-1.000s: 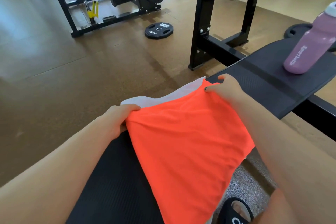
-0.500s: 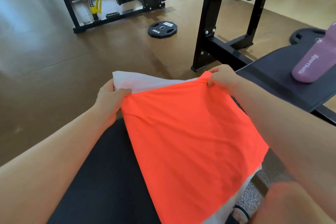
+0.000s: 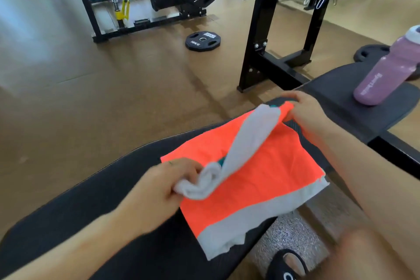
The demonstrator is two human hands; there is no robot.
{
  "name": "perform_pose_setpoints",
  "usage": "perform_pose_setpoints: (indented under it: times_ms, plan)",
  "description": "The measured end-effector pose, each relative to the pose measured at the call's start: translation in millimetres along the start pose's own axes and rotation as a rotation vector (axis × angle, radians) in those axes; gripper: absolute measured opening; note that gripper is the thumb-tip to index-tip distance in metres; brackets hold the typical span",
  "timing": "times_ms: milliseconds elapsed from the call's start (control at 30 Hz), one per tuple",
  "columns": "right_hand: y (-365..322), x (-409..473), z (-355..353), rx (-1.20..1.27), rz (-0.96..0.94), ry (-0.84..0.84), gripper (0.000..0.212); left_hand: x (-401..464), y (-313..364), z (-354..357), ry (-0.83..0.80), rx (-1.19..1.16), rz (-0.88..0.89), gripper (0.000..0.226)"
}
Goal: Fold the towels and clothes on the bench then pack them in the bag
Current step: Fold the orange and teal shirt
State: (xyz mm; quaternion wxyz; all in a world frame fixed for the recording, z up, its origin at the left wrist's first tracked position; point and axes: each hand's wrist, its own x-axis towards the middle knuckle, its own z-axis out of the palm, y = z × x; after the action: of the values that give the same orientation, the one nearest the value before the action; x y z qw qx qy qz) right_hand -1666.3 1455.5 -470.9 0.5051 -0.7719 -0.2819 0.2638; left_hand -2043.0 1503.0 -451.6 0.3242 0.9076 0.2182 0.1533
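An orange cloth [image 3: 254,179] with a white underside lies spread on the black bench pad [image 3: 118,191]. A white band of it shows along the near edge. My left hand [image 3: 159,188] is closed on a bunched white corner [image 3: 204,183], held over the middle of the orange face. From there a white strip runs diagonally up to my right hand [image 3: 304,113], which pinches the far orange corner at the pad's edge. A small teal patch peeks out under the strip. No bag is in view.
A purple sports bottle [image 3: 386,73] stands on the second bench pad [image 3: 341,102] at right. A black rack upright [image 3: 259,29] rises just behind. A 10 kg plate [image 3: 203,41] lies on the brown floor. My foot in a black slide [image 3: 288,266] is at the bottom.
My left hand has carried its white corner back toward me and over the orange face. The cloth has dropped onto the pad. My right hand has stayed at the far corner.
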Motion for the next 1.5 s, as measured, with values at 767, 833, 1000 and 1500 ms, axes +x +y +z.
perform_pose_setpoints:
  times_ms: [767, 833, 1000, 1500]
  plan:
    - [32.6, -93.4, 11.4, -0.467, 0.085, -0.103, 0.041, -37.0, 9.3, 48.7, -0.06, 0.425, 0.02, 0.019]
    - [33.9, -93.6, 6.0, -0.377, 0.042, -0.014, 0.011, -33.9, 12.4, 45.0, -0.037, 0.377, -0.012, 0.021]
    - [18.2, -98.7, -28.2, 0.135, 0.205, 0.117, 0.024, -33.6, 26.6, 30.6, 0.099, 0.204, -0.092, 0.02]
    - [50.4, -127.1, -44.2, -0.725, 0.02, 0.145, 0.012, -61.2, 25.1, 61.5, -0.123, 0.544, 0.126, 0.004]
